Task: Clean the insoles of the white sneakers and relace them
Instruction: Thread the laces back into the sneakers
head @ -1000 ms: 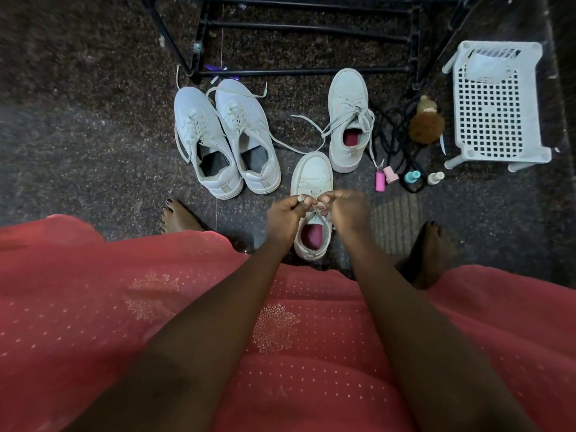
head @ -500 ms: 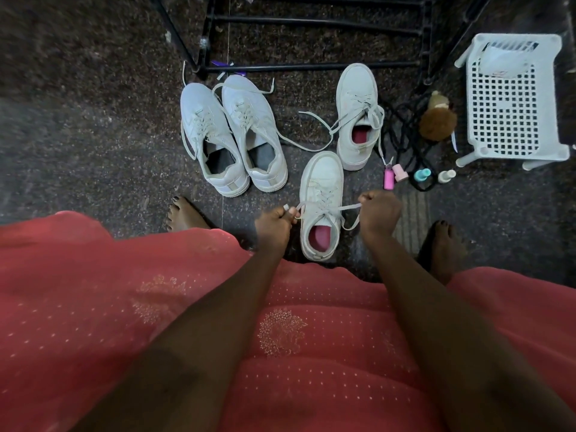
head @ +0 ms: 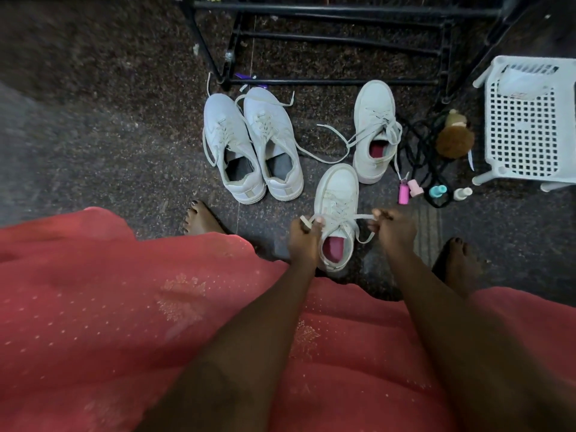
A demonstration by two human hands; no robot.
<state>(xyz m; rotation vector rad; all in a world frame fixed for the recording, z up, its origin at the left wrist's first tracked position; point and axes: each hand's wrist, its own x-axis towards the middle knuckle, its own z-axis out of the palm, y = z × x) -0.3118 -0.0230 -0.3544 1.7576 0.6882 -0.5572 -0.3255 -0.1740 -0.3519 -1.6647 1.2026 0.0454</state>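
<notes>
The scene is dim, lit by soft light that seems to come from above. The dark floor (head: 109,145) swallows detail and smears into blur toward the left edge. The left hand (head: 304,236) and right hand (head: 394,227) are slightly motion-blurred. The wide lens bows the black rack (head: 327,7) and white basket (head: 530,126) near the edges. The red cloth (head: 124,307) in the foreground looks soft.

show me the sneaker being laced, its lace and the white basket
sneaker (head: 337,194): head view, upper just behind the toe cap
lace (head: 362,217): head view, taut strand beside the eyelets
white basket (head: 526,135): head view, perforated wall
</notes>
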